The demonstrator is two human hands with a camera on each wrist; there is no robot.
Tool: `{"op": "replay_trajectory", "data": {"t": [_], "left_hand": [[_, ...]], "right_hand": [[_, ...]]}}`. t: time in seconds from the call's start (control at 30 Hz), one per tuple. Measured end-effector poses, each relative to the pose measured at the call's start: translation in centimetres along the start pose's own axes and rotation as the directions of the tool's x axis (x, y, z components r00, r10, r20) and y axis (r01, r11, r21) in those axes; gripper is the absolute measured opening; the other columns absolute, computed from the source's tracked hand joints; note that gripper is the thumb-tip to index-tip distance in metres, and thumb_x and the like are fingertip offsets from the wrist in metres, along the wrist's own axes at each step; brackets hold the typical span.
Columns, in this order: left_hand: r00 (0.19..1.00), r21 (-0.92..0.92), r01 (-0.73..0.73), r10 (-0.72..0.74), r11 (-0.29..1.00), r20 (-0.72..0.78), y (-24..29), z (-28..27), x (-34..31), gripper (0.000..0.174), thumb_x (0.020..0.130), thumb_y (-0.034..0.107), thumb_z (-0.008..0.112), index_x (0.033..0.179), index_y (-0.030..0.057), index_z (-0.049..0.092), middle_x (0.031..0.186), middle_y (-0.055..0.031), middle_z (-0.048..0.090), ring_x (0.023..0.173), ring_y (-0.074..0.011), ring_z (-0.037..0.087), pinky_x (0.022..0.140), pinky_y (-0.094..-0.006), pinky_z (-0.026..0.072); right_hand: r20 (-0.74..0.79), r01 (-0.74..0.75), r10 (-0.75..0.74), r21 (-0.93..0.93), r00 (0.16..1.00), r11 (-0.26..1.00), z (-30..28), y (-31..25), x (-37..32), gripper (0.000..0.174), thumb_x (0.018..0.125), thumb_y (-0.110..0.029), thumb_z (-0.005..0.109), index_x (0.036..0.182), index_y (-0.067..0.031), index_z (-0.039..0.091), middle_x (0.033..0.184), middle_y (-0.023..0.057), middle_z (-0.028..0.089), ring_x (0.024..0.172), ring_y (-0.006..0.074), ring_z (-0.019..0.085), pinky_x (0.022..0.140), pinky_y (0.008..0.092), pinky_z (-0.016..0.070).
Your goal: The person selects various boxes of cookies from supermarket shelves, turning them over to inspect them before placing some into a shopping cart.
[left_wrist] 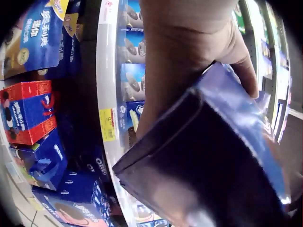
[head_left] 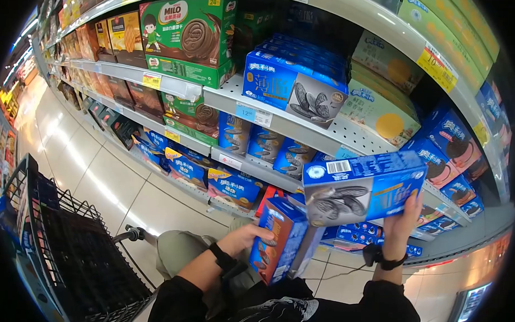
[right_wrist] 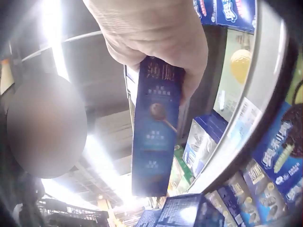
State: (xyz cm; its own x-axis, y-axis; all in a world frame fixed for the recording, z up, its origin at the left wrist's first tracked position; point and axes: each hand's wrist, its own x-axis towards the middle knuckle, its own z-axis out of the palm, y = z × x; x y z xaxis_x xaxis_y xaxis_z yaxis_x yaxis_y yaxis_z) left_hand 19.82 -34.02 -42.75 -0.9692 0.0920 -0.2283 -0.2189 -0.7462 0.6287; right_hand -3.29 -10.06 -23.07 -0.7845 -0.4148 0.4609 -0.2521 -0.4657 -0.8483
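Note:
My right hand [head_left: 402,218] grips one end of a blue and grey Oreo thin cookie box [head_left: 338,201], raised in front of the shelf. In the right wrist view, the fingers wrap the top of this box [right_wrist: 156,137], whose narrow blue side shows. My left hand [head_left: 248,238] holds a blue and brown cookie box [head_left: 278,241] upright over the lap, thumb across its front. A second box with a greyish side [head_left: 306,252] stands right against it. Seen from the left wrist, the hand [left_wrist: 189,47] clasps the shaded box [left_wrist: 208,156] at one end.
Ahead, a shelf bears a stack of blue Oreo thin boxes [head_left: 294,85], green Milo boxes [head_left: 188,33] and pale green boxes [head_left: 378,105]. Lower shelves hold blue mini Oreo bags [head_left: 234,186]. A black wire shopping cart [head_left: 73,251] stands at the left on the tiled floor.

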Motion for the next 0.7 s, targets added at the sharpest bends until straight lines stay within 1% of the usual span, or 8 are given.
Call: {"op": "replay_trajectory", "data": {"t": [0.07, 0.1, 0.2, 0.23, 0.4, 0.5, 0.63, 0.7], "left_hand": [[0.999, -0.233, -0.021, 0.03, 0.972, 0.034, -1.3, -4.3, 0.4, 0.065, 0.071, 0.02, 0.074, 0.129, 0.0007, 0.051, 0.116, -0.0136, 0.064, 0.1, -0.0271, 0.064, 0.091, -0.0408, 0.0498], [0.976, -0.216, -0.179, 0.201, 0.96, 0.081, 1.3, -0.9, -0.1, 0.071, 0.068, 0.024, 0.074, 0.13, 0.0, 0.05, 0.118, -0.0163, 0.063, 0.103, -0.0307, 0.063, 0.093, -0.0442, 0.0497], [0.925, -0.372, -0.335, 0.378, 0.866, 0.046, 3.0, 0.5, -1.2, 0.076, 0.063, 0.029, 0.074, 0.129, -0.0026, 0.051, 0.118, -0.0193, 0.063, 0.104, -0.0331, 0.064, 0.096, -0.0481, 0.0492], [0.911, -0.317, -0.405, 0.408, 0.858, -0.06, 3.5, 1.6, -1.7, 0.079, 0.066, 0.035, 0.072, 0.132, -0.0018, 0.049, 0.119, -0.0196, 0.063, 0.106, -0.0347, 0.063, 0.098, -0.0495, 0.0479], [0.899, -0.291, -0.437, 0.426, 0.851, -0.106, 3.1, 2.3, -1.2, 0.078, 0.071, 0.039, 0.069, 0.135, 0.0001, 0.046, 0.124, -0.0183, 0.06, 0.11, -0.0342, 0.06, 0.098, -0.0488, 0.0474], [0.89, -0.376, -0.455, 0.427, 0.807, -0.158, 2.3, 4.4, 0.0, 0.063, 0.08, 0.027, 0.068, 0.133, 0.0017, 0.046, 0.121, -0.0169, 0.061, 0.109, -0.0336, 0.06, 0.098, -0.0486, 0.0469], [0.912, -0.405, -0.411, 0.369, 0.817, -0.181, 0.1, 5.7, 1.7, 0.056, 0.082, 0.025, 0.066, 0.13, 0.0046, 0.048, 0.125, -0.0161, 0.058, 0.112, -0.0317, 0.058, 0.098, -0.0488, 0.0464], [0.908, -0.377, -0.416, 0.354, 0.828, -0.225, 0.0, 6.7, 2.0, 0.059, 0.082, 0.03, 0.064, 0.133, 0.0047, 0.046, 0.127, -0.0162, 0.057, 0.115, -0.0327, 0.056, 0.101, -0.0496, 0.0431]], "right_hand": [[0.011, 0.017, -0.017, 0.009, 1.0, 1.0, 0.7, -1.1, 2.1, 0.075, 0.088, -0.036, 0.069, 0.143, 0.0024, 0.033, 0.13, 0.0114, 0.052, 0.114, 0.0184, 0.054, 0.096, 0.0322, 0.0462], [0.079, 0.06, -0.057, -0.031, 0.995, 0.998, 1.2, -1.5, 2.9, 0.075, 0.088, -0.038, 0.069, 0.141, 0.003, 0.036, 0.128, 0.0116, 0.053, 0.114, 0.0178, 0.055, 0.096, 0.0317, 0.0463], [0.192, 0.126, -0.097, -0.143, 0.977, 0.982, 4.3, -2.7, 4.3, 0.068, 0.087, -0.037, 0.069, 0.135, 0.0033, 0.044, 0.125, 0.0112, 0.055, 0.112, 0.0163, 0.055, 0.096, 0.0299, 0.0455], [0.25, 0.072, -0.018, -0.211, 0.968, 0.975, 4.7, -2.4, 4.7, 0.064, 0.086, -0.034, 0.07, 0.132, 0.0027, 0.046, 0.124, 0.0104, 0.055, 0.111, 0.0155, 0.055, 0.095, 0.0287, 0.0451], [0.469, 0.061, 0.233, -0.53, 0.852, 0.846, 9.0, -2.3, 6.9, 0.035, 0.087, -0.021, 0.068, 0.114, -0.0025, 0.055, 0.109, 0.0049, 0.058, 0.101, 0.011, 0.055, 0.087, 0.0254, 0.0454], [0.589, 0.097, 0.256, -0.5, 0.767, 0.86, 12.1, -1.6, 7.6, 0.025, 0.089, -0.021, 0.067, 0.103, -0.0033, 0.055, 0.1, 0.0032, 0.057, 0.095, 0.0085, 0.054, 0.082, 0.0253, 0.046], [0.597, 0.035, 0.434, -0.613, 0.675, 0.79, 15.3, -1.6, 7.5, 0.031, 0.089, -0.029, 0.067, 0.1, -0.0022, 0.054, 0.098, 0.0077, 0.057, 0.092, 0.0141, 0.057, 0.08, 0.0293, 0.047], [0.738, 0.475, 0.437, -0.669, 0.515, 0.572, 16.2, -1.6, 7.4, 0.033, 0.088, -0.029, 0.067, 0.105, -0.0025, 0.054, 0.113, 0.012, 0.055, 0.104, 0.022, 0.057, 0.087, 0.0315, 0.0463]]}}
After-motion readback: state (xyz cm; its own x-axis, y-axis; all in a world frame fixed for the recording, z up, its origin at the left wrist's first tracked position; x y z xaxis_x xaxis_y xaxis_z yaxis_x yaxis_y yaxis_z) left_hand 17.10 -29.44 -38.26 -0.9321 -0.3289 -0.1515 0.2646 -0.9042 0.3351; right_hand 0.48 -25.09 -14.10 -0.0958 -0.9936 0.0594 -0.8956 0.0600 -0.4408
